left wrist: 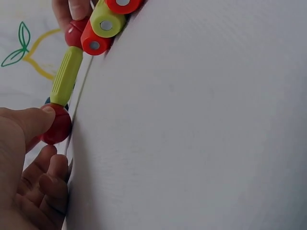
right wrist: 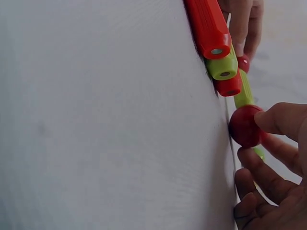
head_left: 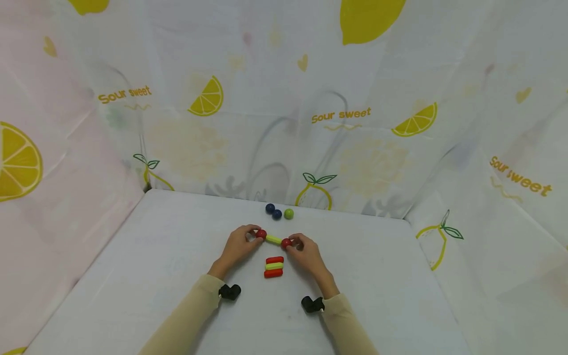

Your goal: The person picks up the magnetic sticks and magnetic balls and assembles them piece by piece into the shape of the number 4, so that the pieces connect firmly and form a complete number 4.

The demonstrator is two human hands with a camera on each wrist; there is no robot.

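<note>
A light green ribbed rod (head_left: 273,239) bridges two dark red balls, one touching each end. My left hand (head_left: 239,245) pinches the left red ball (left wrist: 58,125) between thumb and fingers. At the other end, my right hand (head_left: 307,254) grips the right red ball (right wrist: 245,126) in the same way. Nearer to me, between the wrists, lie a red rod (head_left: 274,260), a green rod (head_left: 273,266) and another red rod (head_left: 273,273), side by side. Round metallic discs show on the ends of these rods in both wrist views.
Two dark blue balls (head_left: 277,214) and a green ball (head_left: 289,213) sit at the back of the white table (head_left: 377,286). A lemon-print sheet (head_left: 266,138) rises behind the table and along both sides. Black wrist cameras (head_left: 230,292) are worn at both cuffs.
</note>
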